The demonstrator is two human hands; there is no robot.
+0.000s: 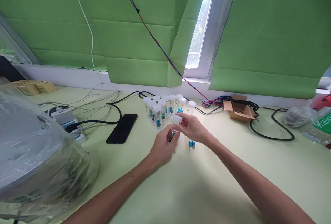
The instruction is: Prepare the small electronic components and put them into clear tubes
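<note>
My left hand point(164, 143) is wrapped around a clear tube point(171, 135) that has something small and green inside. At the tube's top, the fingers of my right hand point(190, 126) pinch its white cap point(177, 118). Whether the cap is seated or loose I cannot tell. Just behind my hands stand several clear tubes with white caps point(158, 118), upright, with small blue or green pieces in them. One more white-capped tube point(191, 105) is partly hidden behind my right hand. A small blue piece point(191, 143) lies on the table below my right wrist.
Left of the tubes lies a black phone point(121, 129). Further left are a power strip point(74, 129) with cables and a large plastic-wrapped object point(38, 155). An open cardboard box point(239, 110) and black cable point(274, 139) are at the right, near a plastic bottle point(317, 132).
</note>
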